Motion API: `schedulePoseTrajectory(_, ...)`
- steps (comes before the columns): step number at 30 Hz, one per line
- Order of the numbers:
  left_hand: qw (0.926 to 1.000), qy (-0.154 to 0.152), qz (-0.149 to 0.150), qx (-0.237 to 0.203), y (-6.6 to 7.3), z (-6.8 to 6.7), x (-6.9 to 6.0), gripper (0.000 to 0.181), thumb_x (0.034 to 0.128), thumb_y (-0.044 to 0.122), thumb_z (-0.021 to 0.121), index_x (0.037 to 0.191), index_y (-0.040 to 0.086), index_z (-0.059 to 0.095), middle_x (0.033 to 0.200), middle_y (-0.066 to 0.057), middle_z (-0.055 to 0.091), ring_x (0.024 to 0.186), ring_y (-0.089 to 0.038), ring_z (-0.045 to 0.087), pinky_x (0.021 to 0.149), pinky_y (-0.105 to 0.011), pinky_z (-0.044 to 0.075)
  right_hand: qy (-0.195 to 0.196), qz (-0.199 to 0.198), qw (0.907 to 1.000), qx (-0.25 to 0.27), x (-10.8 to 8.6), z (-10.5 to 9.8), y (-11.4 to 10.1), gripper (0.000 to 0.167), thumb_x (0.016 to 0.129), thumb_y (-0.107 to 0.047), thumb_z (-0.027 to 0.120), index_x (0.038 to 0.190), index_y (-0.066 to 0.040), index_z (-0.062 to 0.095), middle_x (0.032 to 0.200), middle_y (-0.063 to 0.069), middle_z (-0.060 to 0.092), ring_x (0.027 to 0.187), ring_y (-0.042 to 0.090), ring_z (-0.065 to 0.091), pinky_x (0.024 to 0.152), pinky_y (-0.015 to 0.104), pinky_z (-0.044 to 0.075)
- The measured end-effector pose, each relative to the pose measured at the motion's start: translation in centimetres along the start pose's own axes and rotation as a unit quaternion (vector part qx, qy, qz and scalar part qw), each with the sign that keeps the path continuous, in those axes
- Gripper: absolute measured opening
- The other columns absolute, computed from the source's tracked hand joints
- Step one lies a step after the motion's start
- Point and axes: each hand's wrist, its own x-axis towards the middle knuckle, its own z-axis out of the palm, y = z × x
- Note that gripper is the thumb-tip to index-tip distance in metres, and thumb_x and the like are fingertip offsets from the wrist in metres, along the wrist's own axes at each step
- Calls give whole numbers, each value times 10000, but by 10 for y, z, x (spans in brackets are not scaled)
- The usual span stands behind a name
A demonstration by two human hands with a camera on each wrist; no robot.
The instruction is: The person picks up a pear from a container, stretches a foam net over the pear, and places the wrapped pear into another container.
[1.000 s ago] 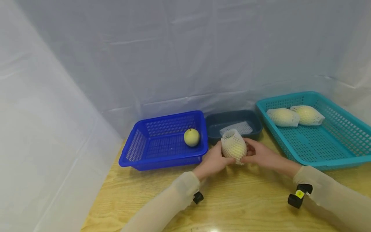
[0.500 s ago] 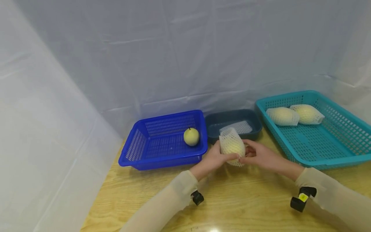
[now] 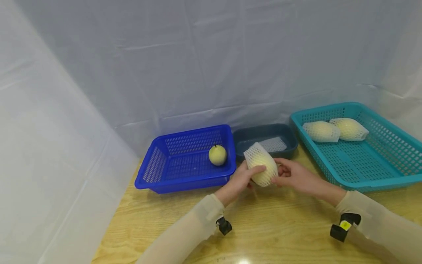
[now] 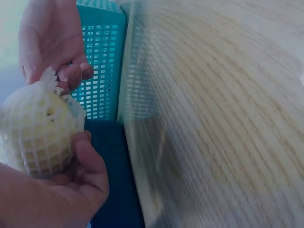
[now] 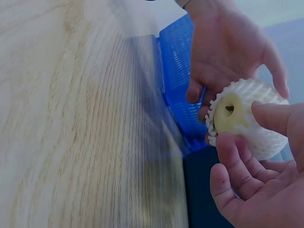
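A yellow pear (image 3: 263, 179) in a white foam net sleeve (image 3: 254, 153) is held between both hands above the table, its top end tilted to the left. My left hand (image 3: 235, 183) grips it from the left, thumb laid across the netting. On the other side, my right hand (image 3: 298, 178) pinches the netting at the pear's lower end. In the right wrist view the bare end of the pear (image 5: 227, 118) with its dark hollow shows through the sleeve opening. The left hand's fingers behind the pear are mostly hidden in the head view.
A blue basket (image 3: 189, 180) at left holds one bare pear (image 3: 217, 155). Behind the hands, a dark tray (image 3: 242, 135) contains flat foam netting (image 3: 275, 145). The teal basket (image 3: 359, 159) at right carries two netted pears (image 3: 321, 132). White sheeting (image 3: 211, 66) hangs behind.
The netted pear has tilted, its upper end swinging left. My left thumb has shifted higher over the netting. The right hand stays at the lower end, nearly still.
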Motion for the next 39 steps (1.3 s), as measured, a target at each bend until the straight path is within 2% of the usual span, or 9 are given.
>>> schedulePoseTrajectory(4,10000,7,-13,-14,1,-1,-1,550,923,491,614,1359,174,506,1070,-1,637,813,-138,554,678,-329,454,54,46,10000,31,0,1,-2,797,950,-232,711,1530,87,267,929,130,649,818,274,661,734,406,568)
schedulePoseTrajectory(7,9989,-80,-35,-470,3,-1,-1,519,937,459,600,1341,140,530,1026,14,642,804,-118,567,690,-306,459,139,55,9999,-14,1,2,-3,797,941,-235,723,1532,71,283,922,126,648,798,253,658,731,389,567)
schedulePoseTrajectory(10,9944,-191,-118,-1037,5,-1,0,493,961,419,589,1323,87,550,977,3,654,779,-118,600,696,-290,485,235,-12,9995,-219,1,1,-5,830,914,-256,755,1534,54,299,942,109,640,814,221,633,734,342,551)
schedulePoseTrajectory(13,9917,-255,-168,-1252,5,-2,0,495,975,415,575,1322,62,553,964,-10,655,776,-127,621,696,-291,508,324,-205,9977,-556,0,0,-6,837,892,-277,780,1531,25,331,981,78,631,848,187,604,742,319,535)
schedulePoseTrajectory(17,9928,-292,-125,-1152,6,-2,1,505,980,421,565,1337,66,526,937,-12,648,740,-130,614,674,-287,505,510,-507,9933,-906,-2,2,-3,764,907,-253,763,1512,1,371,987,58,625,845,169,591,737,325,535)
schedulePoseTrajectory(23,9945,-261,-122,-1009,7,0,0,515,986,427,552,1347,77,443,925,-20,638,696,-128,605,641,-283,496,730,-712,9863,-1297,-3,6,0,813,927,-210,739,1574,-48,274,940,29,629,789,128,585,679,281,512)
schedulePoseTrajectory(27,9935,-325,-130,-1079,8,2,2,491,984,414,557,1328,82,449,925,-19,638,693,-129,605,632,-286,491,780,-762,9867,-1205,-3,7,1,750,941,-148,716,1566,-97,305,905,30,608,755,138,563,647,283,497)
schedulePoseTrajectory(33,9923,-386,-134,-1171,10,4,3,441,976,414,580,1275,98,512,915,-8,635,693,-134,583,620,-287,481,956,-773,9867,-1067,-6,9,2,697,943,-98,702,1541,-90,344,895,20,632,734,128,581,636,274,497)
schedulePoseTrajectory(39,9920,-338,-248,-1192,9,4,3,473,980,429,560,1268,55,529,958,-34,617,737,-145,605,699,-328,521,952,-865,9880,-854,-6,9,0,722,922,-184,746,1529,-89,366,863,25,627,713,121,576,638,275,497)
